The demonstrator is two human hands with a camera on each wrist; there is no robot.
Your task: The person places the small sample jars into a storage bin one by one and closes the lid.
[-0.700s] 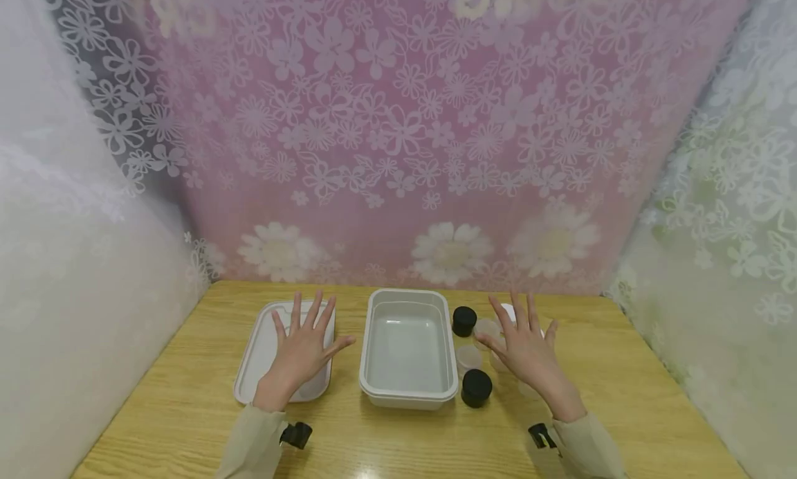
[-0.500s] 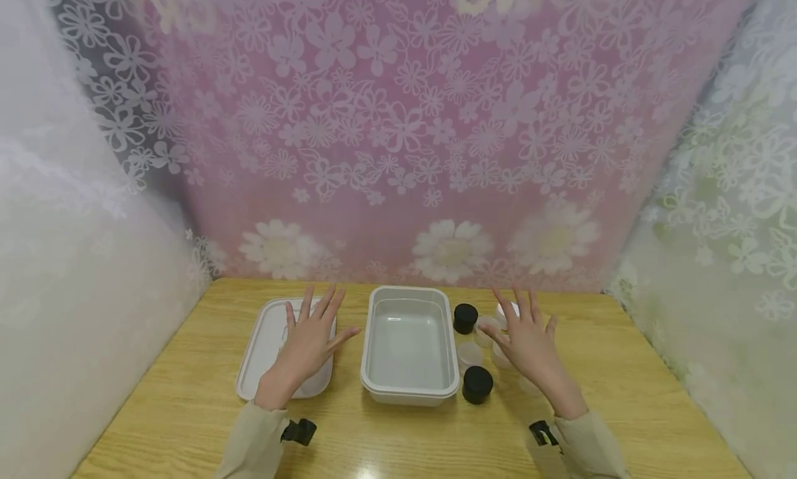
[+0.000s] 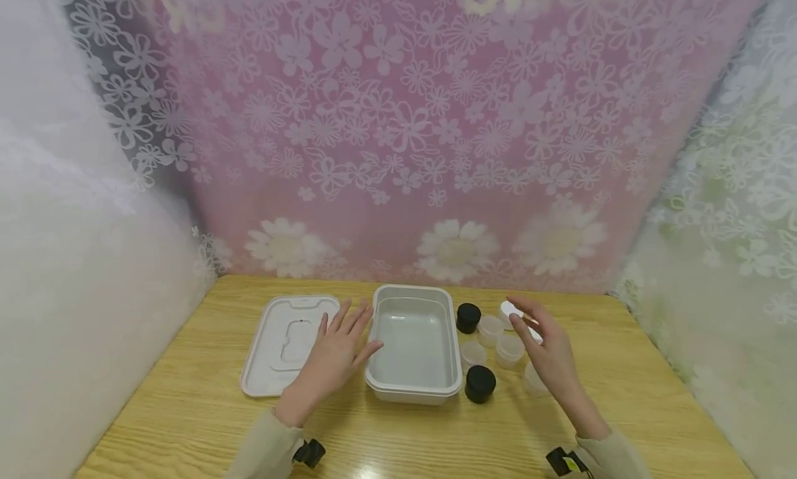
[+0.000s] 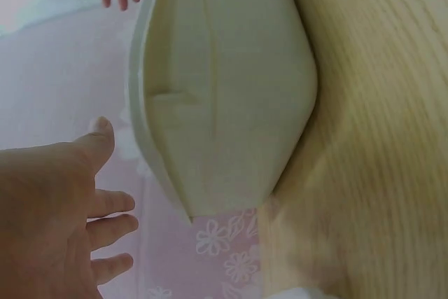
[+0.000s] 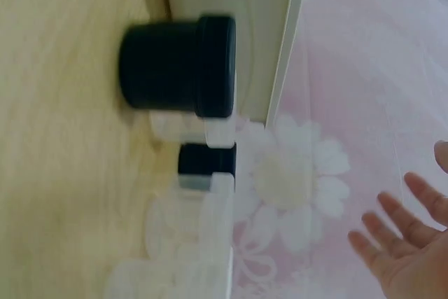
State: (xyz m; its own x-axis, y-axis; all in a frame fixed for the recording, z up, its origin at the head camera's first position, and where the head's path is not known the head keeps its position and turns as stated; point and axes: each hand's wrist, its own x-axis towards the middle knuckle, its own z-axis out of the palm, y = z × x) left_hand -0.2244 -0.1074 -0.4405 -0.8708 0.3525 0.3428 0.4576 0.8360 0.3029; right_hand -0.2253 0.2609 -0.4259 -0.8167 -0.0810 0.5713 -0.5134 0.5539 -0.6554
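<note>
In the head view a white rectangular tub (image 3: 414, 347) stands mid-table, with nothing seen inside it. My left hand (image 3: 333, 354) hovers just left of the tub, fingers spread and apart from its wall. Flat to the left lies a white lid (image 3: 264, 354), its right part hidden by that hand. My right hand (image 3: 553, 354) hangs over the small jars with fingers loosely bent and nothing held. Nearest to it are a white-capped jar (image 3: 508, 313) and a clear jar (image 3: 509, 351). The right wrist view shows its fingers raised above the jar tops.
A black jar (image 3: 468, 318) stands at the back and another black jar (image 3: 480, 384) at the front, both close to the tub's right side. Several translucent jars cluster between and beyond them. A patterned cloth (image 3: 398, 154) hangs behind the wooden table (image 3: 187, 410).
My left hand has moved right, off the lid towards the tub, uncovering much of the lid. My right hand has turned and its spread fingers have bent; more jars show beneath.
</note>
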